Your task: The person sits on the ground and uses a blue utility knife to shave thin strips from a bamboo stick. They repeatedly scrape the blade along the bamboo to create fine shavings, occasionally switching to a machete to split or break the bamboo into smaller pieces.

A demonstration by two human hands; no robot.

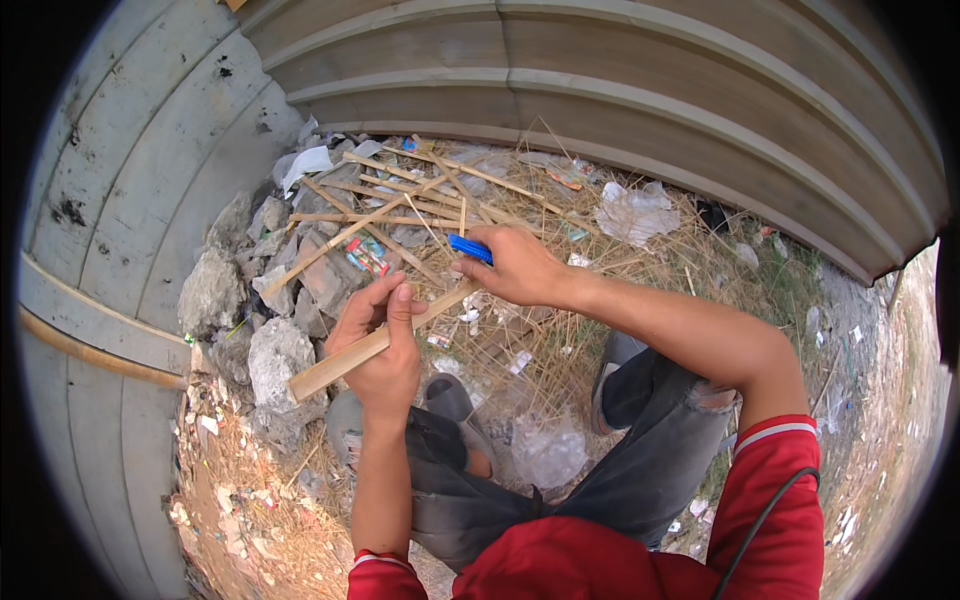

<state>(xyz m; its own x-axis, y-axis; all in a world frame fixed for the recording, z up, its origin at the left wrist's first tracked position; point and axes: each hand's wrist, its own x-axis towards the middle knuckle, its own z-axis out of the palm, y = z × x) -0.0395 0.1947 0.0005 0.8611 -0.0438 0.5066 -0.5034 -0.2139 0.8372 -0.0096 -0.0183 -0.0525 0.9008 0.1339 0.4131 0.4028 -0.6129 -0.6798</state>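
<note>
My left hand (375, 340) is closed round a flat bamboo strip (340, 365), which slants up from lower left toward my right hand. Thumb and index finger press together on its upper side. My right hand (515, 265) grips a blue ribbed plastic box cutter (471, 249) at the strip's far end; its blade cannot be made out. From beside the box cutter a thin pale sliver (425, 220) sticks up to the left. Beyond both hands, several loose bamboo strips (400, 200) lie crossed over one another on the rubble and dry straw.
Broken concrete lumps (282, 365) are heaped at the left, against a grey panel wall (130, 200). A ribbed metal sheet (600, 70) closes off the far side. Plastic litter (638, 212) and straw cover the ground. My bent legs (650, 440) frame a clear plastic bag (548, 450).
</note>
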